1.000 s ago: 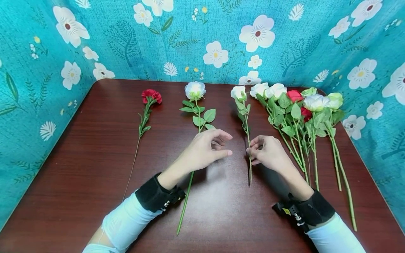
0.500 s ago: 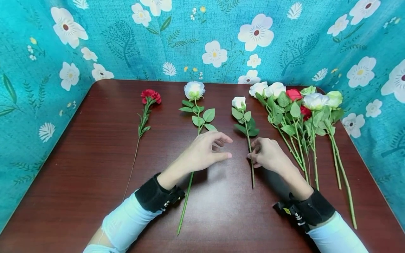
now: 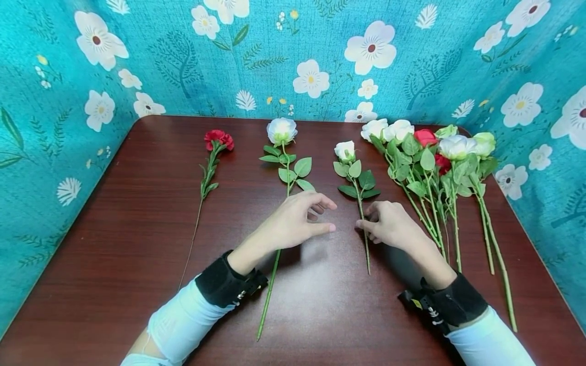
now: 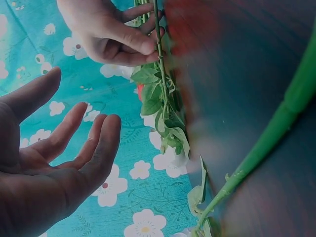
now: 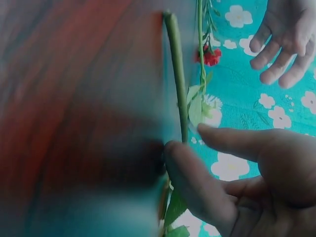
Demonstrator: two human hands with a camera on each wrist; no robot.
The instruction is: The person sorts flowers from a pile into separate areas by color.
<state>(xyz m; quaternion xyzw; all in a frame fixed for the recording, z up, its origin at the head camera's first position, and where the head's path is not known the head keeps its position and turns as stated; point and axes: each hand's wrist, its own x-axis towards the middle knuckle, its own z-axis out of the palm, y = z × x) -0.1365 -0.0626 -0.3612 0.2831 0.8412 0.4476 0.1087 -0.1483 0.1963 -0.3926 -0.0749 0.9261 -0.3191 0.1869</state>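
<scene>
White rose (image 3: 354, 169) nearer than before in pinching right grip (image 3: 389, 223), spread left grip (image 3: 297, 218) over bluish rose stem (image 3: 270, 295), bunched flowers (image 3: 428, 160) alongside.

Head view forward and down, wrists close-up

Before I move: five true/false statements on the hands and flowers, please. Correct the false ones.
1. The person's bare right hand is at the green stem of the small white rose with green leaves. True.
2. The small white rose points flower-end toward the person. False: flower-end away, toward the teal flower-print cloth.
3. The ruffled red, thin-stemmed flower lies left of the bluish-white, long-stemmed rose. True.
4. The ruffled red flower is the rightmost on the table. False: it is leftmost; the leafy red-and-white bunch lies on the right.
5. The person's bare left hand holds nothing. True.
</scene>
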